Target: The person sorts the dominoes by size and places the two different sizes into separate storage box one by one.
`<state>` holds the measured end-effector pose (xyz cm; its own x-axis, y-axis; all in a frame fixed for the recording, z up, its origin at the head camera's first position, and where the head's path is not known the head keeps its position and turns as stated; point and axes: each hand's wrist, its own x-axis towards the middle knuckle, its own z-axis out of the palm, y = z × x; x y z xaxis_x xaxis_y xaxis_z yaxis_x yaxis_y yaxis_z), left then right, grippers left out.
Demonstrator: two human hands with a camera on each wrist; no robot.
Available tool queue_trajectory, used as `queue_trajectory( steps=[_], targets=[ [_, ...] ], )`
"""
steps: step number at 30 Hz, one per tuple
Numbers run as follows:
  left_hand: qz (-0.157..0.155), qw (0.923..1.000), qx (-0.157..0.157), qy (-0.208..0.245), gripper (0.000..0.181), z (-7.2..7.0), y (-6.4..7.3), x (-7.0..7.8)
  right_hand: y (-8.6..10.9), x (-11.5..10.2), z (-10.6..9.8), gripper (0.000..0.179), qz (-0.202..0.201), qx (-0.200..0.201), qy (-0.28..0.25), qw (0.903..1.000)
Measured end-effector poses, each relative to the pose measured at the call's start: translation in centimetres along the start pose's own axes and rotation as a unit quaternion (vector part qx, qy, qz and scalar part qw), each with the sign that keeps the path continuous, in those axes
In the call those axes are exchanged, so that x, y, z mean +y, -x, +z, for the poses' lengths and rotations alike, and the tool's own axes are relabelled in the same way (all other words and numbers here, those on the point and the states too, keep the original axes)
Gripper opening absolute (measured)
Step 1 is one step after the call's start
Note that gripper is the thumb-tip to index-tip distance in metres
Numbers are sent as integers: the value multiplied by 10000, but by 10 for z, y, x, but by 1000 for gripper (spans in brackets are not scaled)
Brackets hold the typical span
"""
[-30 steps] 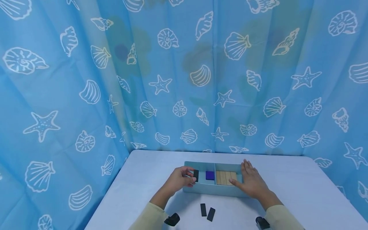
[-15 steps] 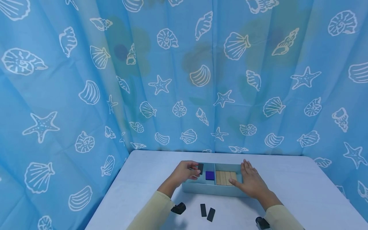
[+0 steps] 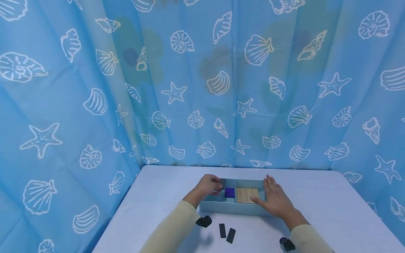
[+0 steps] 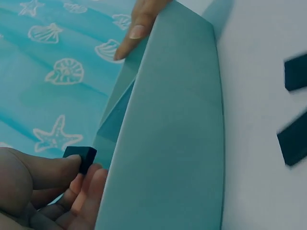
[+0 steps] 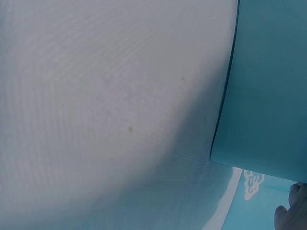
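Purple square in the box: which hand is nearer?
Left. The left hand is just left of the purple square, pinching a black block; the right hand is farther off, at the right end of the box, beyond the wooden blocks.

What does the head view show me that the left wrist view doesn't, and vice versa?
Only the head view: the purple block, wooden strips, both sleeves and the black wrist devices.

Only the left wrist view: the thickness of the black block pinched by the left hand, and a nail on the right hand, too small to make out from the head.

Both: those hands and that block, the blue box with its divider, two loose black blocks (cut off in the left wrist view), the white table and the shell-print curtain.
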<state>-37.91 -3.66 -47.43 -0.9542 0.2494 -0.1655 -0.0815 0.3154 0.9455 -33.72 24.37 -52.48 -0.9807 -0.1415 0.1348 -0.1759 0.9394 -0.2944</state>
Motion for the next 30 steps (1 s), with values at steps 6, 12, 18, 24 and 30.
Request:
queue_trajectory(
  steps=[6,12,18,24,30],
  targets=[
    [-287,9993,-84,219,19,6,-7,-3,0,0,-2,109,-4,101,69,9999],
    [-410,9992,-36,9,17,9,-9,-6,-1,-1,-1,110,-7,118,-2,9999],
    [-380,9984,33,-428,10,15,-15,-17,3,-1,0,109,-30,90,52,9999],
    [-276,9842,476,-1684,37,19,-26,-23,1,1,0,109,-15,109,62,9999],
    [-482,9682,711,-2351,35,21,-32,-26,-1,0,1,109,-33,91,-8,10000]
  ],
)
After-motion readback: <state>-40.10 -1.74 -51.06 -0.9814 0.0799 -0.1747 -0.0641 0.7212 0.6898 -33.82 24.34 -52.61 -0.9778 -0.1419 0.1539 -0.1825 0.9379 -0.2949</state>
